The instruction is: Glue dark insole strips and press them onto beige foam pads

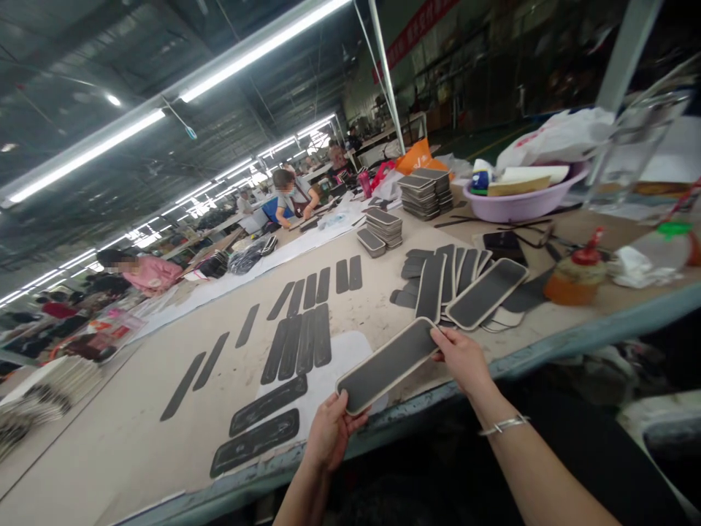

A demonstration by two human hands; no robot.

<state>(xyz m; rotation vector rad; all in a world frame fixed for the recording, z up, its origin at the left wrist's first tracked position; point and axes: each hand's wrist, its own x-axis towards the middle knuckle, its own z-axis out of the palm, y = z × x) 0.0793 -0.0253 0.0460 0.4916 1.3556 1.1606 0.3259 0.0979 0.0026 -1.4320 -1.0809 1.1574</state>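
Between my two hands is a long dark grey panel (388, 364) with rounded corners and a pale rim, held tilted above the table's near edge. My left hand (331, 431) pinches its lower left end, thumb on top. At the upper right end, my right hand (460, 358) grips the corner, with a silver bangle on that wrist. Just beyond lies a fanned pile of similar rimmed panels (487, 294). Left of my hands, dark strips (257, 440) with a wet-looking sheen lie on the table, some on a white sheet (350, 354).
Beyond the fanned pile stand stacked panels (421, 196) and a purple basin (512, 204) holding packages. To the right is a bottle of amber liquid (577, 277) with a red nozzle. Other people work at the far side, one in a pink top (153, 274). A metal edge (526, 358) borders the table.
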